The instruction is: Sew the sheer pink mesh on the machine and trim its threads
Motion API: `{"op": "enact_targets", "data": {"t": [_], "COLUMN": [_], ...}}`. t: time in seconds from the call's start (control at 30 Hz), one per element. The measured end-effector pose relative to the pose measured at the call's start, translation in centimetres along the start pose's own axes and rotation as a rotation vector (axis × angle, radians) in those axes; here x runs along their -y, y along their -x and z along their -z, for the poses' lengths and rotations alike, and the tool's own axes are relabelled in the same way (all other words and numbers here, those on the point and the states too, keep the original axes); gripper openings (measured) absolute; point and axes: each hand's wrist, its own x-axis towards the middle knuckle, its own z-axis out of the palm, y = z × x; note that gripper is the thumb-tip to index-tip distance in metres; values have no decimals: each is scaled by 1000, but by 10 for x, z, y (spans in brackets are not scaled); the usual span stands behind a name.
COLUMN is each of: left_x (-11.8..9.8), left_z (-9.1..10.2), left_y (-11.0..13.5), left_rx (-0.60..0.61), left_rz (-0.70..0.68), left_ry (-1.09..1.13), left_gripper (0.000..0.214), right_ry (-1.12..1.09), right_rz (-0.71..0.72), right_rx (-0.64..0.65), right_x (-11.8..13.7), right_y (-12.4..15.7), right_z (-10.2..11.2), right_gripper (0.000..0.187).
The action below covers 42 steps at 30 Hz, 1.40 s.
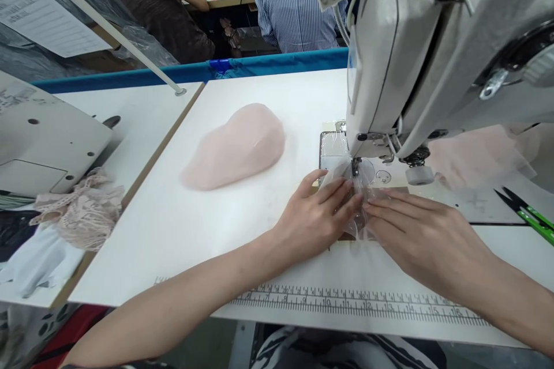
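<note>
- Sheer fabric (340,170): clear-looking, thin, faintly glossy, creased; located under the presser foot (355,167), between the fingertips of both hands.
- Left hand (314,216): palm down, fingers lightly spread, tips resting on the fabric.
- Right hand (426,233): fingers straight, close together, laid flat at the fabric's right edge (thumb hidden from my remote view).
- Step in hand: guiding fabric at the needle, as I judge it. Next move calls, I think, for light, even pressure from both sides, fingertips clear of the foot.
- Sewing machine (381,63): pale painted metal, rounded edges, worn finish.
- Pink piece (242,147): smooth, matte, lobed outline, lying flat at left.
- Peach cloth (476,155): filmy, loosely rumpled, right of the needle.
- Snips (532,216): dark pointed blades, green handles.
- Printed ruler (346,301): black marks along the near edge of the white tabletop (234,222).
- Lace bundle (90,204): beige, stringy, heaped far left.
</note>
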Motion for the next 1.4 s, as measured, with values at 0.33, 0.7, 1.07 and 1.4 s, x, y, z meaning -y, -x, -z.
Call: {"op": "enact_targets", "data": {"t": [0.33,0.7,1.07,1.4], "left_x": [3,7,7,11], "left_z": [-2,0,-2,-4], "left_y": [-3,-5,0,-9], "left_rx": [16,-2,-37,25], "left_rz": [34,36,14,206], "left_ry": [35,89,113,347], "left_gripper": [32,31,30,35], "right_ry": [13,36,60,-83], "right_rz": [-9,-14,-1,-163], "right_rx": [-19,-26,-40,-153], "right_x": [-1,-8,-9,-10], "right_y": [-3,-5,-5,-7], "right_z": [-1,-5,-5,-2], "right_gripper": [25,26,25,18]}}
